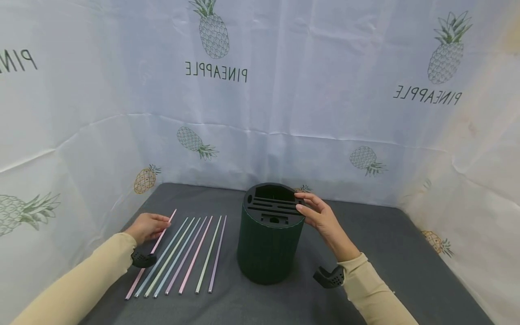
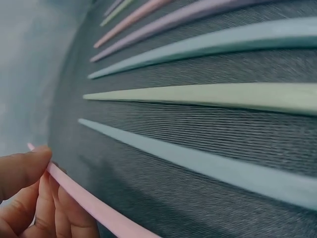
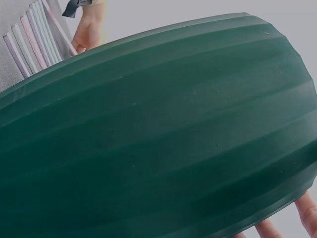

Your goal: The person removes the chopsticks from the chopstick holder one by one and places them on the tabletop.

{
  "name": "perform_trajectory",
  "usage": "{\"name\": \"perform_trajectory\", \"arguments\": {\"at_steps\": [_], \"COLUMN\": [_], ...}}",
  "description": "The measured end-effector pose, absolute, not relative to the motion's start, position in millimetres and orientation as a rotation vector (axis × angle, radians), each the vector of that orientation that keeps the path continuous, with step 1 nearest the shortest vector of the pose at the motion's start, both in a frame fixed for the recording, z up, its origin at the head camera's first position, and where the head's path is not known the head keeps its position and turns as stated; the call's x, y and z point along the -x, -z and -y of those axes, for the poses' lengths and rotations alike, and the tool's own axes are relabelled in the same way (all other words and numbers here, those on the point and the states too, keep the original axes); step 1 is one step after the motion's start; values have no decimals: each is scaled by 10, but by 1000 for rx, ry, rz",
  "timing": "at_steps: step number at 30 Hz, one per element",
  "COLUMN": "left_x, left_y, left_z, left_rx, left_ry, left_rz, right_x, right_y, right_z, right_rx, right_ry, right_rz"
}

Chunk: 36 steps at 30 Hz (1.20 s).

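Observation:
Near the left table edge my left hand (image 1: 149,228) pinches a pink chopstick (image 1: 156,243) between thumb and fingers, close to its far tip. The far tip pokes out past the thumb in the left wrist view. Beside it several pastel chopsticks lie in a row, among them a blue chopstick (image 2: 198,161) and a green chopstick (image 2: 208,95). A dark green round knife block (image 1: 266,253) with a slotted black top stands upright at the centre. My right hand (image 1: 321,216) rests its thumb and fingertips on the block's right rim; its other fingers (image 3: 308,213) touch the far side.
A dark grey cloth (image 1: 365,253) covers the table. White curtains with pineapple prints (image 1: 284,90) enclose the back and both sides. The knife block's top has narrow slots and a wide opening (image 1: 274,192) at the rear.

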<state>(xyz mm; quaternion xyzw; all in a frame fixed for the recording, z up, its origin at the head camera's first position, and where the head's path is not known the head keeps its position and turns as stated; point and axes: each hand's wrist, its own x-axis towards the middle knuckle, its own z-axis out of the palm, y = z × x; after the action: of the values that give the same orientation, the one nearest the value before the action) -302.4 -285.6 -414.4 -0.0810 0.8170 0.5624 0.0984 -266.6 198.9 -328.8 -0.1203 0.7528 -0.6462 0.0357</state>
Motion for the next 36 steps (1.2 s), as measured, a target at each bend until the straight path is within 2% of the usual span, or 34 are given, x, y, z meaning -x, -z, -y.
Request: {"name": "perform_trajectory", "arguments": {"at_steps": [11, 17, 24, 36], "left_x": [3010, 3085, 3051, 3047], "left_y": [4270, 4366, 4357, 4374], "left_z": [2810, 2821, 2739, 2733], "left_rx": [308, 214, 317, 294], "left_ry": [-1628, -1595, -1488, -1459], "left_rz": [-2434, -2477, -2577, -2612], "right_x": [2663, 2659, 2654, 2666], "right_y": [3298, 3303, 3301, 3295], "right_z": [-1982, -1982, -1982, -1978], "right_rx": [379, 366, 375, 396], "right_ry": [1980, 1988, 1997, 1989], "right_rz": [-2324, -2315, -2306, -2318]}}
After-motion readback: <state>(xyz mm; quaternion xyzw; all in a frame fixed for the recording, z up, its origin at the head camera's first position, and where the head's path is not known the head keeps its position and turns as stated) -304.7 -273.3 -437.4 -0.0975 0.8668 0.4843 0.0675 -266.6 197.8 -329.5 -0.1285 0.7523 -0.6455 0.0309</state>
